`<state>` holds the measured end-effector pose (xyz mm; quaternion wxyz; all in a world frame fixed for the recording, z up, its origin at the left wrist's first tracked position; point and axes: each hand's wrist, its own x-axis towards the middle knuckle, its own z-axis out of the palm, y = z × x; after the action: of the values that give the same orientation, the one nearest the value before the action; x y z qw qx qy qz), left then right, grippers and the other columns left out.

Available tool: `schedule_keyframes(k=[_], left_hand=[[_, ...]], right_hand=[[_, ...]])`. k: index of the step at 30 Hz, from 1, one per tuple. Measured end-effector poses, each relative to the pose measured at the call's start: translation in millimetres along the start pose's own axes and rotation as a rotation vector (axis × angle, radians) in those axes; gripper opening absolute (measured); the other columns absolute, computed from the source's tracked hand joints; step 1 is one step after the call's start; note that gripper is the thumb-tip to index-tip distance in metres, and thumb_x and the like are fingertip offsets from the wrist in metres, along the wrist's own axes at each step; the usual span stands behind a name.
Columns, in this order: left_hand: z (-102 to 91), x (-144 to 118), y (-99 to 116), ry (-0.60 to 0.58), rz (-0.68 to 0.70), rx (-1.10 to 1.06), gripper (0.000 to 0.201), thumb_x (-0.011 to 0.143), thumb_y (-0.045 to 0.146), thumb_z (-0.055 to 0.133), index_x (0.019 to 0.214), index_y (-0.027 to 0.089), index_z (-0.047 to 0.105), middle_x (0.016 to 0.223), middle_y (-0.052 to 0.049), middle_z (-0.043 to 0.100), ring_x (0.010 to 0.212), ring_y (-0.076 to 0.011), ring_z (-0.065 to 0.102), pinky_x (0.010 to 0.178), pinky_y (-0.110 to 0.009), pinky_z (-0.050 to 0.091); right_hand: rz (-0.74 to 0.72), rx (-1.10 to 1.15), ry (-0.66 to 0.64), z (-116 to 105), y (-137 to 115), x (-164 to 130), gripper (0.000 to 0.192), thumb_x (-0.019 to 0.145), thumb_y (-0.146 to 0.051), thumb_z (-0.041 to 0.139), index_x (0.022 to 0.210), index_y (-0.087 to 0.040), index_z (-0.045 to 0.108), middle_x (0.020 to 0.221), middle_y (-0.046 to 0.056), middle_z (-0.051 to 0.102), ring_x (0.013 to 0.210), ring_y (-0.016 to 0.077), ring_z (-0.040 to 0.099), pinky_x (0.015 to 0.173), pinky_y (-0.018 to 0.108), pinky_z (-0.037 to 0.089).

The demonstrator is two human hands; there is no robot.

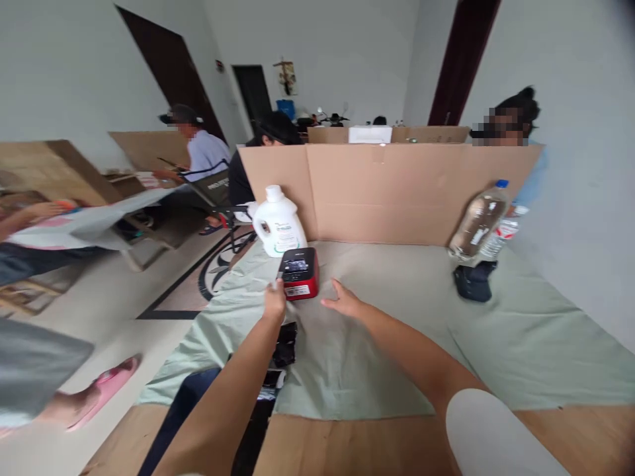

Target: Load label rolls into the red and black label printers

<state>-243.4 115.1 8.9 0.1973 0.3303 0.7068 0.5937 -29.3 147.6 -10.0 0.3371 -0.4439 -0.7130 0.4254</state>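
Observation:
A red box with a black top (299,272), like a small device package with a dark picture on its upper face and a white label on its near side, rests on the pale green cloth. At its near left corner is my left hand (274,299), thumb up against the edge, fingers apart and not wrapped round it. My right hand (344,299) hovers to the right of the box, open, thumb and fingers spread, touching nothing. Just behind the box stands a white detergent jug (280,225), upright with its handle to the left.
A folded cardboard screen (381,192) borders the table's far side. At the right stand a large blue-capped bottle (480,221), a smaller clear bottle (502,237) and a black pouch (473,281). Black packets (284,345) lie by my left forearm. Other people sit beyond and to the left.

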Motion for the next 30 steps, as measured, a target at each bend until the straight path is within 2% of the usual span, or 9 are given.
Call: schedule_keyframes(k=[2, 4, 6, 8, 11, 14, 17, 26, 30], left_hand=[[3.4, -27.7, 8.1, 0.178, 0.005, 0.230, 0.053, 0.085, 0.039, 0.051, 0.128, 0.007, 0.044, 0.138, -0.024, 0.041, 0.134, -0.0359, 0.033, 0.108, -0.053, 0.026], [10.3, -68.9, 15.4, 0.107, 0.216, 0.308, 0.060, 0.083, 0.038, 0.054, 0.134, 0.011, 0.038, 0.145, -0.022, 0.032, 0.138, -0.0344, 0.026, 0.110, -0.053, 0.023], [21.8, -120.3, 21.5, -0.202, 0.469, 0.337, 0.051, 0.084, 0.036, 0.053, 0.130, 0.017, 0.044, 0.141, -0.016, 0.040, 0.137, -0.0312, 0.030, 0.111, -0.052, 0.024], [36.9, -174.3, 26.1, -0.555, 0.629, 0.415, 0.044, 0.087, 0.036, 0.048, 0.129, 0.021, 0.049, 0.145, -0.012, 0.040, 0.140, -0.0306, 0.024, 0.112, -0.053, 0.022], [57.0, -241.5, 28.6, -0.912, 0.756, 0.564, 0.051, 0.091, 0.039, 0.045, 0.140, 0.026, 0.042, 0.155, -0.008, 0.026, 0.145, -0.0315, 0.009, 0.114, -0.056, 0.012], [62.4, -279.7, 25.6, -1.147, 0.854, 0.643, 0.058, 0.091, 0.049, 0.043, 0.145, 0.028, 0.035, 0.158, -0.007, 0.015, 0.145, -0.0326, 0.005, 0.114, -0.059, 0.005], [53.7, -293.6, 22.5, -1.272, 0.930, 0.658, 0.061, 0.093, 0.055, 0.035, 0.148, 0.030, 0.025, 0.158, -0.007, 0.012, 0.146, -0.0305, 0.006, 0.114, -0.058, 0.003], [27.6, -300.8, 27.0, -1.299, 0.987, 0.642, 0.051, 0.097, 0.049, 0.031, 0.146, 0.038, 0.026, 0.157, 0.000, 0.016, 0.146, -0.0275, 0.007, 0.115, -0.056, 0.008], [24.2, -302.0, 26.4, -1.343, 0.958, 0.591, 0.047, 0.097, 0.045, 0.034, 0.144, 0.038, 0.033, 0.156, 0.001, 0.021, 0.146, -0.0270, 0.003, 0.115, -0.057, 0.005]], right_hand=[[0.003, -0.177, 0.164, -48.5, 16.3, -20.1, 0.067, 0.064, -0.047, 0.074, 0.124, -0.025, 0.054, 0.118, 0.009, 0.062, 0.110, 0.0254, 0.056, 0.097, 0.041, 0.043], [0.029, -0.276, 0.333, -107.6, 30.5, -45.2, 0.058, 0.071, -0.045, 0.067, 0.123, -0.022, 0.055, 0.117, 0.012, 0.059, 0.115, 0.0272, 0.051, 0.104, 0.045, 0.035], [0.081, -0.445, 0.581, -168.2, 43.4, -72.2, 0.058, 0.074, -0.047, 0.062, 0.121, -0.015, 0.054, 0.121, 0.017, 0.054, 0.120, 0.0321, 0.043, 0.105, 0.050, 0.028], [0.168, -0.669, 0.847, -220.8, 56.6, -97.6, 0.063, 0.074, -0.048, 0.062, 0.123, -0.011, 0.050, 0.127, 0.020, 0.048, 0.124, 0.0355, 0.037, 0.104, 0.053, 0.026], [0.381, -0.821, 1.064, -272.0, 76.8, -126.3, 0.081, 0.071, -0.051, 0.065, 0.135, -0.011, 0.037, 0.139, 0.023, 0.038, 0.129, 0.0376, 0.030, 0.104, 0.052, 0.025], [0.650, -0.753, 1.028, -292.3, 92.5, -140.5, 0.105, 0.063, -0.059, 0.070, 0.142, -0.007, 0.024, 0.141, 0.027, 0.035, 0.129, 0.0397, 0.031, 0.104, 0.052, 0.027], [0.780, -0.645, 0.914, -298.2, 99.6, -141.9, 0.116, 0.060, -0.063, 0.070, 0.145, -0.004, 0.018, 0.142, 0.029, 0.035, 0.131, 0.0396, 0.032, 0.105, 0.050, 0.028], [0.758, -0.576, 0.897, -304.3, 83.1, -142.0, 0.102, 0.059, -0.046, 0.076, 0.135, 0.004, 0.029, 0.129, 0.035, 0.046, 0.126, 0.0405, 0.042, 0.105, 0.047, 0.031], [0.734, -0.535, 0.913, -289.3, 67.1, -154.4, 0.099, 0.059, -0.050, 0.074, 0.132, 0.002, 0.033, 0.125, 0.035, 0.049, 0.123, 0.0416, 0.046, 0.102, 0.051, 0.034]])
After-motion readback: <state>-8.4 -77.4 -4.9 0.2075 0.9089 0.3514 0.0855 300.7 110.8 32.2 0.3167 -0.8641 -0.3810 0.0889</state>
